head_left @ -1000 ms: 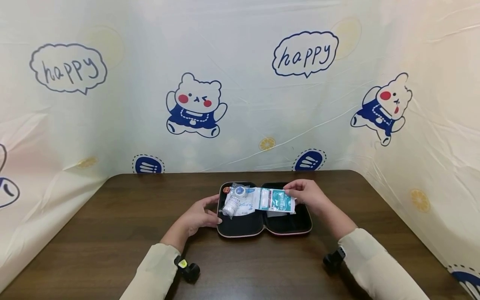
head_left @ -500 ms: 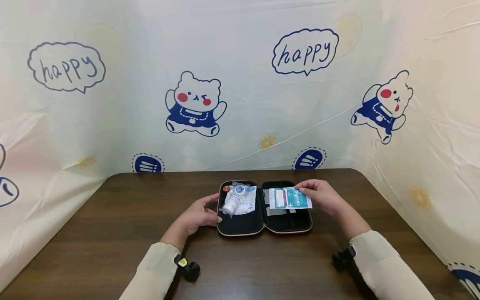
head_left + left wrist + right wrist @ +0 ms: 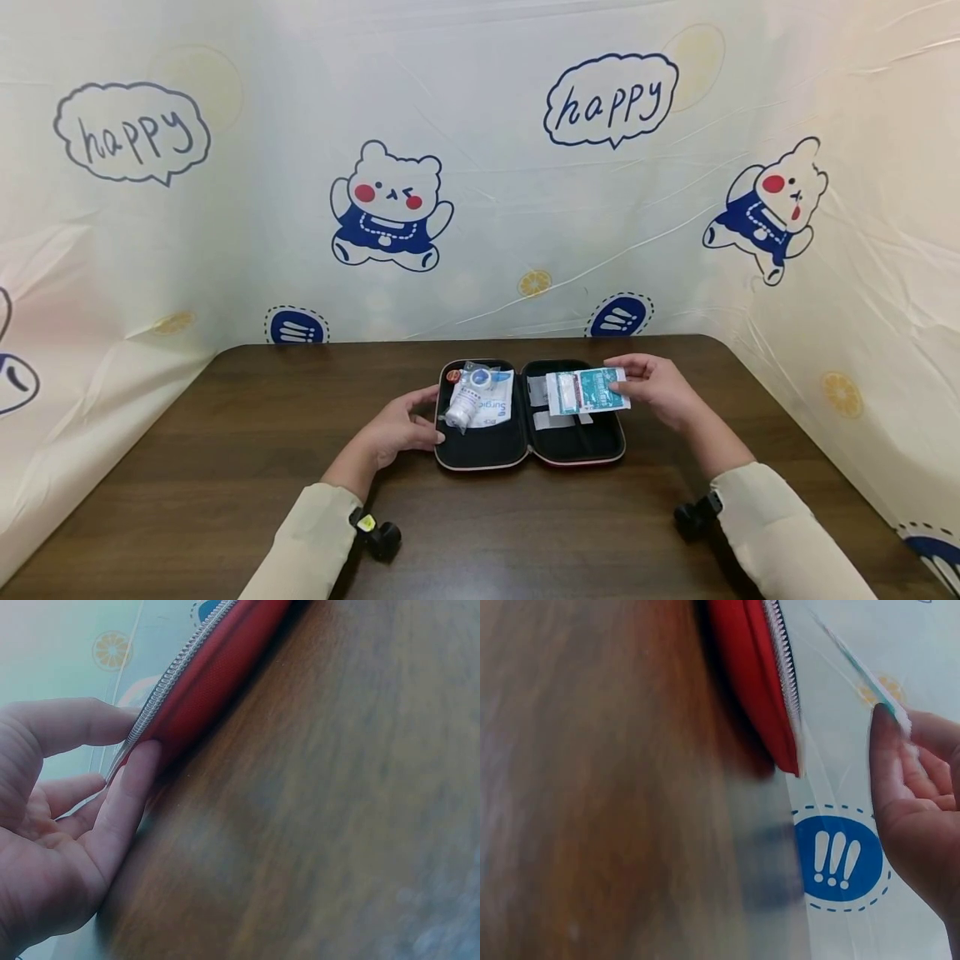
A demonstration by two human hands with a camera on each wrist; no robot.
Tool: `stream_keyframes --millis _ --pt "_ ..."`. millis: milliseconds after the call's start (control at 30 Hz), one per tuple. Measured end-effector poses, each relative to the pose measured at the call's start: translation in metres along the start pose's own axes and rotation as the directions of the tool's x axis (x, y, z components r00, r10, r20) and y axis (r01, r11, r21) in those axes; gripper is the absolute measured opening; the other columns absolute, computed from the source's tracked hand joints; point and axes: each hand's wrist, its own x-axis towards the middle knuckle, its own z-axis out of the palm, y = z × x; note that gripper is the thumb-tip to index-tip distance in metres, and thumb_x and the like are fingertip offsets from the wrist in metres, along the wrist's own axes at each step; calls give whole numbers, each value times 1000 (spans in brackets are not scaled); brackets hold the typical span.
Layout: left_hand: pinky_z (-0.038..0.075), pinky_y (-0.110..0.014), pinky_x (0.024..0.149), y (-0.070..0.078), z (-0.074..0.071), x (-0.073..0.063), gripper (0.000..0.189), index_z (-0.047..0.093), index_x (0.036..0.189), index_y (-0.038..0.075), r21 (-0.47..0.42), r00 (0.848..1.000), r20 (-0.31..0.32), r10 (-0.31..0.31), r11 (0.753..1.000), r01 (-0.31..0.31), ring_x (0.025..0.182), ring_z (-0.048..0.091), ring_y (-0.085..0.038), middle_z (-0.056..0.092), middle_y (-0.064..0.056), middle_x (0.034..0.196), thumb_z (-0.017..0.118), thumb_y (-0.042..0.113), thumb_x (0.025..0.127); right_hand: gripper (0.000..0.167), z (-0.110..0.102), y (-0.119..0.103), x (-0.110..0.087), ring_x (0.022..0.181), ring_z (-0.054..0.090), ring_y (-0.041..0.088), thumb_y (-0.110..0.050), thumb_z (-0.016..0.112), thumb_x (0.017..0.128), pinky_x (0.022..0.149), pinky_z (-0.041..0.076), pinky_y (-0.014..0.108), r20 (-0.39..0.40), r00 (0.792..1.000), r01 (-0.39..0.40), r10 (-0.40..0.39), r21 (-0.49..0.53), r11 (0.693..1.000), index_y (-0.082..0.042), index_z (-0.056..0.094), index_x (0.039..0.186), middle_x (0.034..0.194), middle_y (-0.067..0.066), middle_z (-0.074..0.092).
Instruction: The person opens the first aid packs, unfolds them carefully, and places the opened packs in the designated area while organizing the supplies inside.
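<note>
Above the open case (image 3: 480,450), right of its fold — pinching the teal-and-white packet (image 3: 588,391) with the right hand (image 3: 656,387), gripping the case's edge with the left hand (image 3: 397,432) — seemingly midway, with that packet not yet released and a bagged bottle (image 3: 462,408) lying inside.

Head view: high behind left fingers (image 3: 420,402) and right fingers (image 3: 637,363), facing forward and down, farthest.
Left wrist camera (image 3: 386,542): low behind left fingers, close, facing forward.
Right wrist camera (image 3: 693,521): low behind right fingers, close, facing forward.
Case (image 3: 480,454): in all three views, between the fingers.
</note>
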Motion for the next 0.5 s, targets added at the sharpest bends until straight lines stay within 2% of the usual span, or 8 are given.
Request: stream_keyframes --millis 167,367,500 --pt "58 -39 76 1 0 0 85 32 151 5 -6 1000 4 -1 1000 1 84 62 -25 35 -24 146 71 -13 77 50 -8 3 1 87 66 22 -14 74 87 78 57 30 -84 996 -8 5 -34 999 2 57 131 111 16 68" --pt "58 -39 76 -2 0 1 86 32 151 4 -11 1000 9 -4 1000 4 84 62 -25 34 -24 147 71 -13 77 49 -22 4 2 81 66 19 -12 74 87 74 58 31 -140 990 -21 11 -71 997 5 57 129 105 14 68" --pt "58 -40 76 -3 0 3 86 33 151 5 -13 1000 -1 -3 1000 3 84 62 -26 36 -23 146 72 -14 76 47 -30 3 2 81 65 19 -12 73 88 73 58 29 -161 987 -43 22 -133 990 5 57 129 108 17 67"
